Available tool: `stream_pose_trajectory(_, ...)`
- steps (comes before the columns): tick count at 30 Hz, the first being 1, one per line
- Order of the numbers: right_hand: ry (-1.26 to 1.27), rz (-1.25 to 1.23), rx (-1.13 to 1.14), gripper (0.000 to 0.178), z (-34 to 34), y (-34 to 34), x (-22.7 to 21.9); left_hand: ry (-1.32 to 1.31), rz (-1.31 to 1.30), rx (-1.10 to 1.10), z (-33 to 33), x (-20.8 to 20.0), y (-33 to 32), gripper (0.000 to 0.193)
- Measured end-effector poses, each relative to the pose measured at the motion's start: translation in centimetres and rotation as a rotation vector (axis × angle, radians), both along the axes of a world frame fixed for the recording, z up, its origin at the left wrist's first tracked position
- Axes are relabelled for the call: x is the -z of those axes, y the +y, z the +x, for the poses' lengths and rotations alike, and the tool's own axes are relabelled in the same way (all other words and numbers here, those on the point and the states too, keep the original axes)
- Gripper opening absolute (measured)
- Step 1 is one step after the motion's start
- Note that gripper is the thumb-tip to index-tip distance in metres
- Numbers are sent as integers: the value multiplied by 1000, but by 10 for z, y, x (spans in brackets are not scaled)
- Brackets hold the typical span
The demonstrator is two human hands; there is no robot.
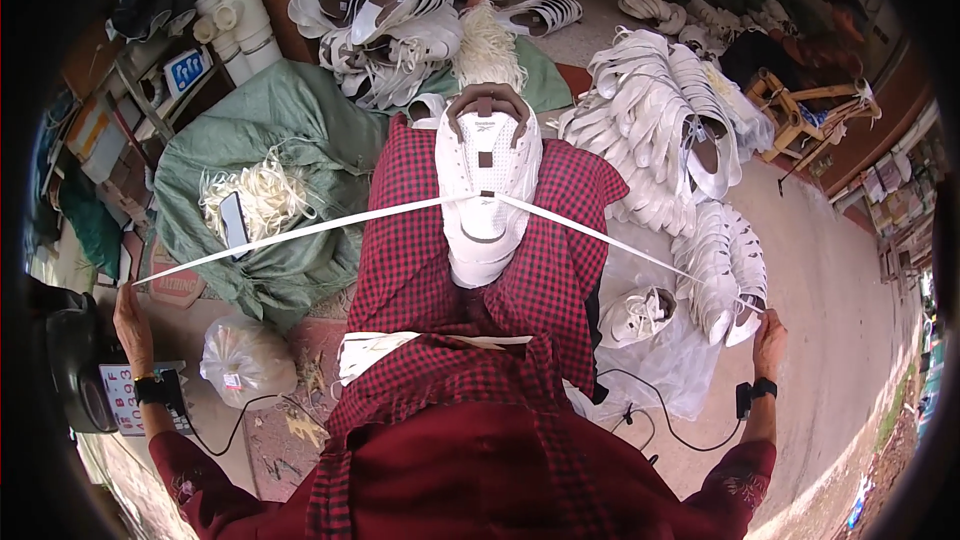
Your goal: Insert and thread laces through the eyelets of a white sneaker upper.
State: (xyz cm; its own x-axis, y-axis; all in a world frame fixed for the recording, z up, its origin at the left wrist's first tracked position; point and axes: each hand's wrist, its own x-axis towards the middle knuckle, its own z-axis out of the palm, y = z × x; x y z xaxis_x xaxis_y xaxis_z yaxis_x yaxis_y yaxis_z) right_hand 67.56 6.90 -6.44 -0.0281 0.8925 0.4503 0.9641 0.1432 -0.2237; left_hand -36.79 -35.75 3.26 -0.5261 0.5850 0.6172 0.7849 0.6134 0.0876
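Observation:
A white sneaker with a brown collar lining lies on my lap, on a red-and-black checked apron, its toe toward me. A flat white shoelace crosses the shoe near the toe end of its tongue, by the lowest eyelets. Both halves are drawn out wide and look taut. Far out to the left, my left hand is closed on one end. At the far right my right hand grips the other end, close to a row of white shoes. The rest of the lacing holes look bare.
Left of my lap, a green sack carries a heap of white laces and a phone. Stacked white shoes stand at the right, above a single laced shoe. A stuffed plastic bag and black cables lie lower down.

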Motion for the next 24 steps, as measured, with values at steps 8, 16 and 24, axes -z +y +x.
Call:
stream_pose_trajectory(8,-206,247,249,18,11,23,-1,259,60,5,62,-3,58,20)
stream_pose_trajectory(16,916,85,-494,19,-261,67,-73,-290,521,513,195,-9,252,17)
stream_pose_trajectory(24,932,-494,-989,7,-440,44,-106,-1111,374,1106,349,5,363,16)
